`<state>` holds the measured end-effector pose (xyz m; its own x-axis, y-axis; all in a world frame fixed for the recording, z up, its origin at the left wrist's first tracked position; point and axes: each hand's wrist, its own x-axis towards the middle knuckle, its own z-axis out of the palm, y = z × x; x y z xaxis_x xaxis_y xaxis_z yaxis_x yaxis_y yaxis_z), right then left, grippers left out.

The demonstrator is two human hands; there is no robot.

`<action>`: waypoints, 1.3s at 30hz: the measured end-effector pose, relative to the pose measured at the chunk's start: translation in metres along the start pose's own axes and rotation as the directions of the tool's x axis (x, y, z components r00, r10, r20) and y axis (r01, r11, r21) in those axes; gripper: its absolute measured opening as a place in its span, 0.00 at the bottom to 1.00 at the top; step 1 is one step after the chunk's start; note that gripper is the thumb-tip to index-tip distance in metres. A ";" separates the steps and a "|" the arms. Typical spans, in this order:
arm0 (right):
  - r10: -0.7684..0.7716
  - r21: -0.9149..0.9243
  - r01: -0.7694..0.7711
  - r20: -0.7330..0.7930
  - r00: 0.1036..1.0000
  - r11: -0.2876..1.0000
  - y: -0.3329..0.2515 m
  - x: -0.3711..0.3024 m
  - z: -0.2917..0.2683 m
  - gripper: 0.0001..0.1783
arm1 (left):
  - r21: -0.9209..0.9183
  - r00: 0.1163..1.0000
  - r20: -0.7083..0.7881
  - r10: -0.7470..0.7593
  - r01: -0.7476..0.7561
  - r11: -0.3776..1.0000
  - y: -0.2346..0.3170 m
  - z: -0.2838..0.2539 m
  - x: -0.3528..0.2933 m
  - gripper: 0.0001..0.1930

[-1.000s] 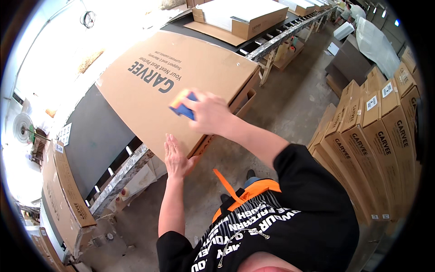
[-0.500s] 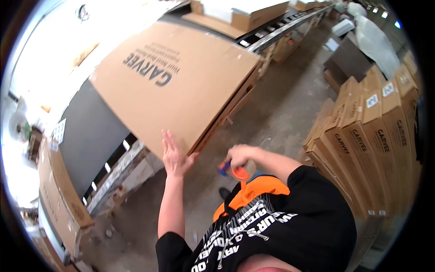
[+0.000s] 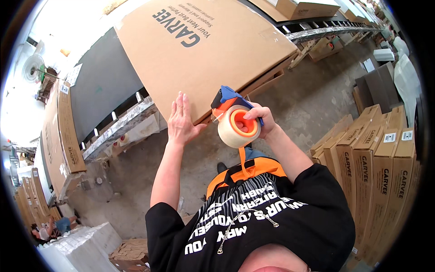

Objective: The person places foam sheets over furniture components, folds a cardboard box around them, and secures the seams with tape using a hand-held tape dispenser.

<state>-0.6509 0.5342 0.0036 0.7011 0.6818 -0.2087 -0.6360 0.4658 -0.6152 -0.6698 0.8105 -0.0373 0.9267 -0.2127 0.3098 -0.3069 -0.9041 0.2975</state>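
A large flat cardboard box (image 3: 213, 50) with dark printing lies on the conveyor in front of me. My left hand (image 3: 182, 120) rests flat on its near corner, fingers stretched out and holding nothing. In my right hand (image 3: 260, 120) is a tape dispenser (image 3: 232, 97), blue and orange, with a big roll of pale tape on an orange hub. My fingers wrap round its handle, partly hidden by the roll. The dispenser's head is at the box's near right edge; whether it touches the cardboard I cannot tell.
The dark conveyor belt (image 3: 104, 86) runs left of the box, with rollers along its metal frame. Another cardboard box (image 3: 68, 131) stands at the far left. Upright flat cartons (image 3: 367, 158) are stacked on the right. An open box (image 3: 306, 9) sits farther along the conveyor.
My right hand has raised the tape dispenser from beside my waist up and forward to the box's edge. The left hand stays on the box's corner. The whole view has shifted.
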 end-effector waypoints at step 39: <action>0.323 0.557 -0.292 0.044 0.945 0.777 0.075 -0.059 0.023 0.30 | -0.911 0.781 0.199 -0.592 0.370 0.183 0.012 -0.058 -0.034 0.33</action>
<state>-0.7476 0.5424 -0.0127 0.4429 0.8199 -0.3627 -0.8786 0.4775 0.0066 -0.7173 0.8284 0.0085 0.9485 0.2956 -0.1138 0.0897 0.0938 0.9915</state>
